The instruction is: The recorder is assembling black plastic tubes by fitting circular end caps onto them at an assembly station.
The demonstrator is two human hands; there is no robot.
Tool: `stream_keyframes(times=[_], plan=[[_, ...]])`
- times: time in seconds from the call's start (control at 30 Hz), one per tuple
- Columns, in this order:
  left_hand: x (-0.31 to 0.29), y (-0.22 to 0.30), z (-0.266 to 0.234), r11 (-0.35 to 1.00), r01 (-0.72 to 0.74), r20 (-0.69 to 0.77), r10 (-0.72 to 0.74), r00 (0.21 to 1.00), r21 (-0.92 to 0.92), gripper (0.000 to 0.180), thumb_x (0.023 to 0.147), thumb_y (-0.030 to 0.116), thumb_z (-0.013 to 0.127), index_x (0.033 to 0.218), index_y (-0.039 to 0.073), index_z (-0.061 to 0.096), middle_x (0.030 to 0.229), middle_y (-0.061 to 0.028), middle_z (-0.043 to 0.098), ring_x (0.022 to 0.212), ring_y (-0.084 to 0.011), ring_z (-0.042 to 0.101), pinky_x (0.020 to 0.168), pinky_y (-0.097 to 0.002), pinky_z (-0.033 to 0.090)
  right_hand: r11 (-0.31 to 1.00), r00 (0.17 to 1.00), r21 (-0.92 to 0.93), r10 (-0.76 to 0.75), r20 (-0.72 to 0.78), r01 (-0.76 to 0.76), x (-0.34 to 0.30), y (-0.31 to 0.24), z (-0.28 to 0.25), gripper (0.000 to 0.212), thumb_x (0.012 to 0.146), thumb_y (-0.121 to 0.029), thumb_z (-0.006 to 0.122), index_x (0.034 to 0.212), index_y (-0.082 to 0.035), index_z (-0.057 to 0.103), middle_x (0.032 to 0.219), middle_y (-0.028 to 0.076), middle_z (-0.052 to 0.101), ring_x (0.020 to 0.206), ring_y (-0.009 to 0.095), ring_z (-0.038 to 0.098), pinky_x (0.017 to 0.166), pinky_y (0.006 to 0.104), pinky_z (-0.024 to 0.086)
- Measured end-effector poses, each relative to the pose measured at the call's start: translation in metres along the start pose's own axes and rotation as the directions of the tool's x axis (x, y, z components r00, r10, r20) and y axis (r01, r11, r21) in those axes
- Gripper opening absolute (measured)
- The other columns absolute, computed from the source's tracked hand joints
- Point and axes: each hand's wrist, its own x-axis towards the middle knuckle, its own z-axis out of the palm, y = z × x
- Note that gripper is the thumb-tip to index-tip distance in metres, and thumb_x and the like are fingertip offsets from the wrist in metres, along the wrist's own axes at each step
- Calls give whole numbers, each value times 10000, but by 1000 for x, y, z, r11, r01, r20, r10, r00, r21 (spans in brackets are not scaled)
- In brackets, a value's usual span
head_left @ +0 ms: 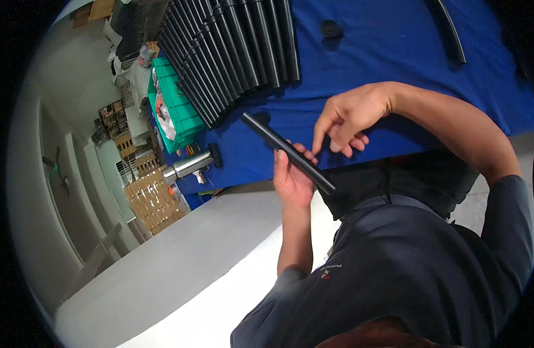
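My left hand [294,180] is closed around a straight black tube [270,135], fingers on one side and thumb on the other. The tube slants from upper left to lower right over the near edge of the blue-covered table [383,64]. Close to its right side hovers my right hand [351,119]. Its index finger points down toward my left fingertips, while the other fingers bend loosely and hold nothing visible. Behind the tube's upper end lies a small dark object [261,118], too obscured to name.
Many similar black tubes [243,52] lie side by side at the far left of the table. Beside them are a green crate [188,113] with white items and a silver flask-like cylinder [191,165]. Farther back sit a black round piece [331,29] and a long black strip [452,33].
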Motion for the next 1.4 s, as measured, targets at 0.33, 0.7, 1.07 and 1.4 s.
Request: stream_keyframes(times=[0.33,0.7,1.07,1.4], plan=[[0,19,-3,731,44,172,-218,961,681,510,893,269,706,1226,-84,551,1016,-162,650,882,-224,646,812,-340,529,969,971,110,-206,-119,219,1,-1,0,528,834,-40,693,1344,-9,562,820,56,662,640,95,602,564,236,500],[5,12,-7,747,115,183,-304,935,655,669,732,58,832,1308,-36,505,997,-140,653,880,-198,653,758,-302,555,978,979,106,-190,78,182,3,6,-3,454,859,-2,653,1309,-12,593,938,84,708,750,124,652,646,251,529],[7,23,-2,582,2,202,-286,937,813,630,854,476,713,1077,-107,622,876,-101,636,742,-169,610,684,-292,478,973,976,144,-196,94,181,2,5,-4,490,837,-80,750,1297,-13,598,972,49,684,764,81,609,624,231,507],[22,18,27,-252,-502,561,414,717,827,200,860,32,684,1051,-22,660,1033,-143,681,977,-265,638,859,-358,509,991,872,-42,-134,-471,129,9,11,-6,359,918,-199,661,1131,89,633,809,83,659,627,124,647,528,259,552]])
